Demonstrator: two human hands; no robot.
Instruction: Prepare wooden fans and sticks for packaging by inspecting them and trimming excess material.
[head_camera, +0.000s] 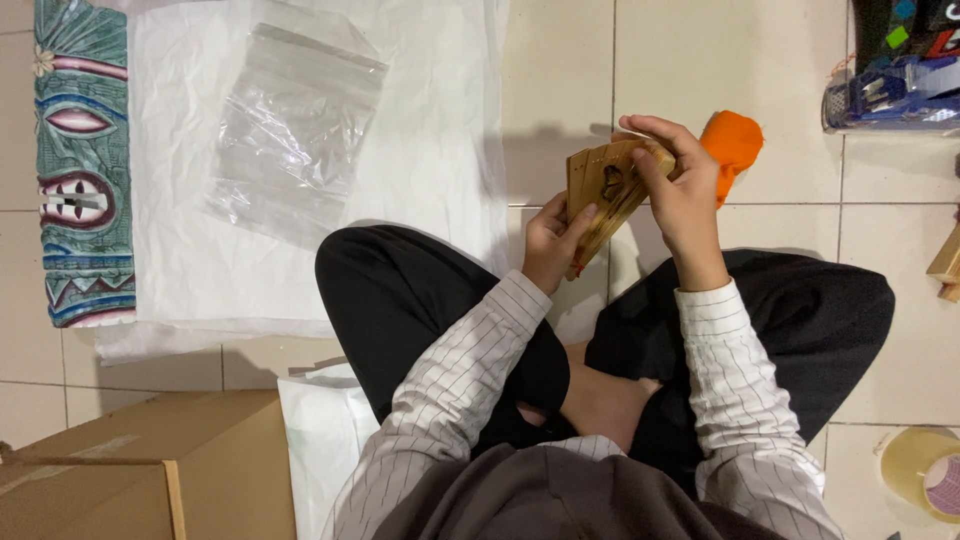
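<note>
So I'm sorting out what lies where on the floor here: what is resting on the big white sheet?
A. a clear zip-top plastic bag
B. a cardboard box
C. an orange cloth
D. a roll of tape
A: the clear plastic bag lies flat on the white sheet, while the orange cloth sits on the tiles behind the right hand, and the cardboard box stands off the sheet.

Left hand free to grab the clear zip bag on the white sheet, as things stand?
Probably not right away. The left hand is gripping the wooden piece together with the right hand. The clear zip bag lies unobstructed on the white sheet, beyond the raised knee.
</note>
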